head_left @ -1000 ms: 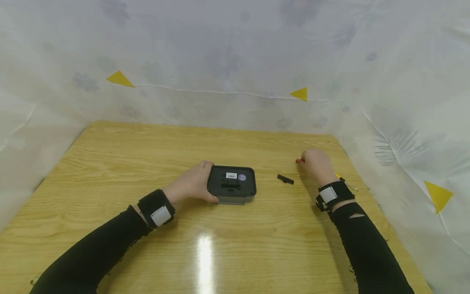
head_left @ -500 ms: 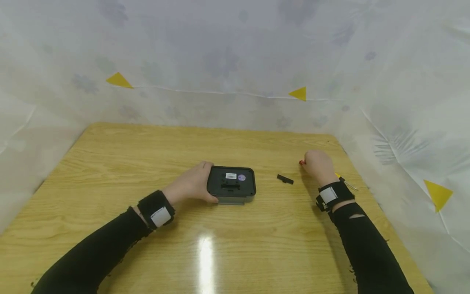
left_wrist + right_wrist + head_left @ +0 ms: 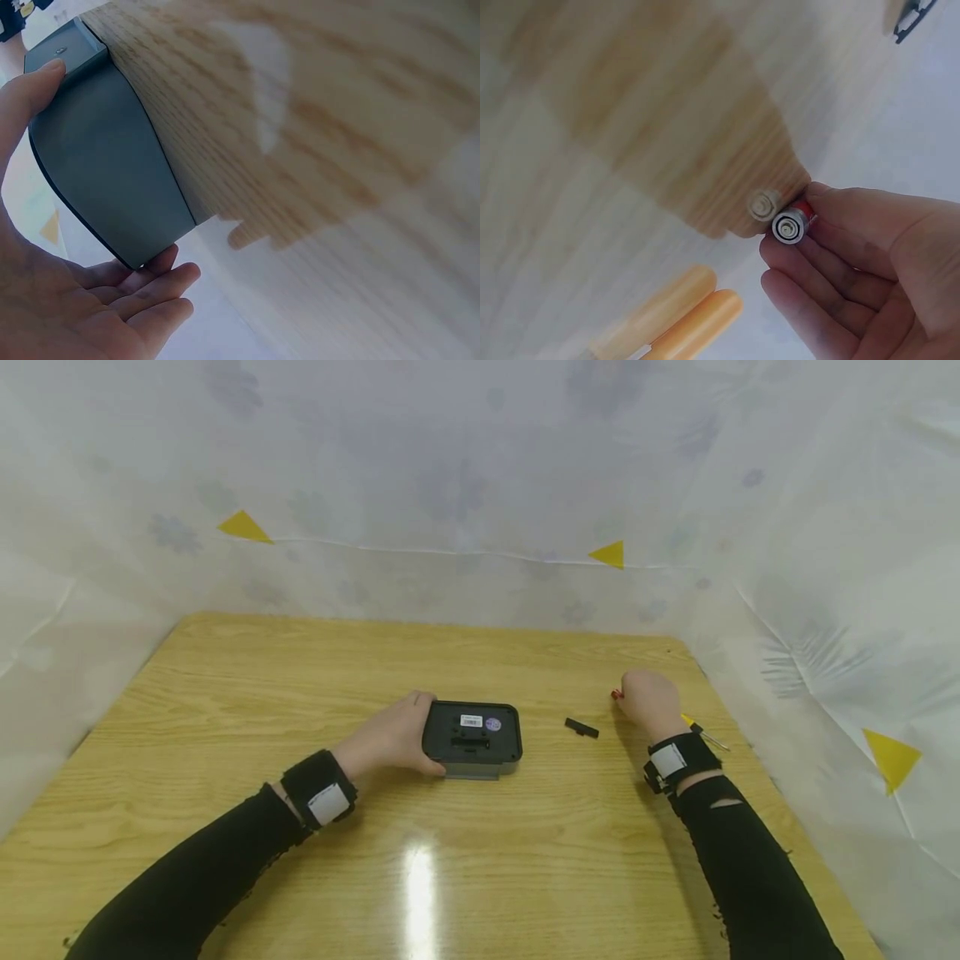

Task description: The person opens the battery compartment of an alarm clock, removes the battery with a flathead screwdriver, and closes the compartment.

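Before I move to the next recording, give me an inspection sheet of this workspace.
Surface: wood-grain table, glossy, glare near the front.
Job's things: device, labelled face up; strip, black, lying right of it; battery, red.
Clutter: screwdriver, partly hidden, near the right edge.
Hands: left hand grips the device's left end; right hand pinches the battery.
Cables: nothing seen.
Surroundings: patterned sheeting behind and at both sides, with yellow triangles.

Black device: rounded corners, grey side, on the table; dark slot at six o'clock from a white label; left hand grips its nine o'clock end.
Red battery: silver-ended, pinched in the right hand, between two and three o'clock from the device.
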A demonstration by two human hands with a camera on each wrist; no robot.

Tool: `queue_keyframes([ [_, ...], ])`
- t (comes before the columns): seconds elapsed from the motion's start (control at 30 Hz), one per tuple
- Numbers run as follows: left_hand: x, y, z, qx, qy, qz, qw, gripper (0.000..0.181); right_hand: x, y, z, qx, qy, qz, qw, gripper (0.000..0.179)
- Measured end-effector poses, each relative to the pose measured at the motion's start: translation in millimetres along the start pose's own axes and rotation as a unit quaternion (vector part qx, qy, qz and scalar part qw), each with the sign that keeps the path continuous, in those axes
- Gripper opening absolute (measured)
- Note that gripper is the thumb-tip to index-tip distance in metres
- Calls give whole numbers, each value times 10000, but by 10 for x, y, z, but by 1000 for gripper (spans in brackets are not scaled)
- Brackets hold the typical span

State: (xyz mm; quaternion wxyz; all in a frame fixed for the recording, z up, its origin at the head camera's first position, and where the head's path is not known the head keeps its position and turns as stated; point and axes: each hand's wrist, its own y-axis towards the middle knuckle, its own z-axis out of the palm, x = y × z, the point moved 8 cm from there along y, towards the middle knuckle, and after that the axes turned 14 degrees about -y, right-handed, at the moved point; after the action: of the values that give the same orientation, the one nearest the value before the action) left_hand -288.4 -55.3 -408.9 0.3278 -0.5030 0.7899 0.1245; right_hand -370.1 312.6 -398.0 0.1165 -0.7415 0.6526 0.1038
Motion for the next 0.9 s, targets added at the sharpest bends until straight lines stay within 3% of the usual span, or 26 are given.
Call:
queue_keyframes([
  [0.77,1,-8,-4,-3,91,10,10000,124,-7,-48,3,1,183,62,9998,57],
  [0.9,-2,-13,-4,7,49,-17,10000,124,-1,-90,-40,-28,318,135,9994,50],
])
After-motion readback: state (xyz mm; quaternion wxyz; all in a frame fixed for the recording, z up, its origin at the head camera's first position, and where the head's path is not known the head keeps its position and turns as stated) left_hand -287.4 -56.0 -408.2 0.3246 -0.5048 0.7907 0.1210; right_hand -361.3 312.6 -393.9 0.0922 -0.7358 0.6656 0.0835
